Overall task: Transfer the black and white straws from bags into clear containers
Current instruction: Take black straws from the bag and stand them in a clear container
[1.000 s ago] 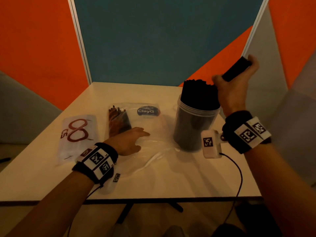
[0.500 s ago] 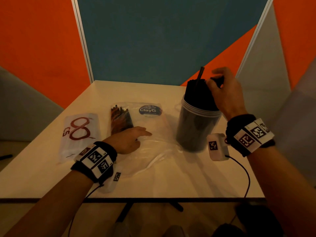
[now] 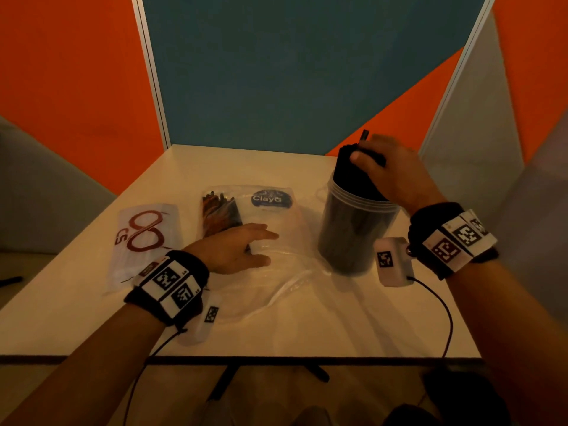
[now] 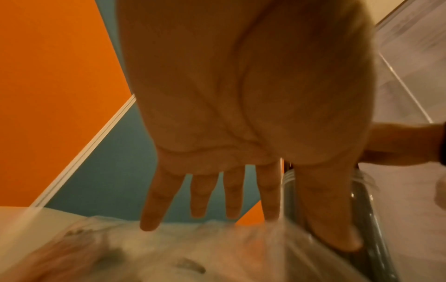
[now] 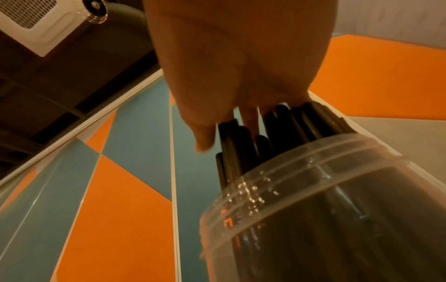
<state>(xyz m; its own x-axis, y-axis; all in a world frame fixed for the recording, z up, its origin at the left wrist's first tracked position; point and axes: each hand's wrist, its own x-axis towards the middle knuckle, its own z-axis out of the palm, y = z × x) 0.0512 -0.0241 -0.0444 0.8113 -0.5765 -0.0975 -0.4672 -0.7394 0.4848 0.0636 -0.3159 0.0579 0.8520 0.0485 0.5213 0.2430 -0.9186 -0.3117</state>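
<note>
A clear container [image 3: 353,241] [image 5: 313,190] stands at the table's right, packed with black straws [image 3: 347,176] [image 5: 284,124] that rise above its rim. My right hand [image 3: 365,156] [image 5: 231,129] sits on top of them, thumb and fingers closed around several straw tops; one straw pokes up behind the hand. My left hand [image 3: 267,247] [image 4: 241,229] rests flat, fingers straight, on a clear "ClayG" bag [image 3: 276,272] with dark straws [image 3: 219,215] left at its far end. A bag of white straws [image 3: 144,238] marked with a red 8 lies at the left.
The table [image 3: 276,342] ends close to my body, and a wrist cable [image 3: 442,305] runs over its front right. Orange, teal and grey partition panels [image 3: 276,72] wall in the far side.
My right hand has come down from above and behind the container with a bundle of black straws, which now stand inside it. The left hand has stayed on the bag.
</note>
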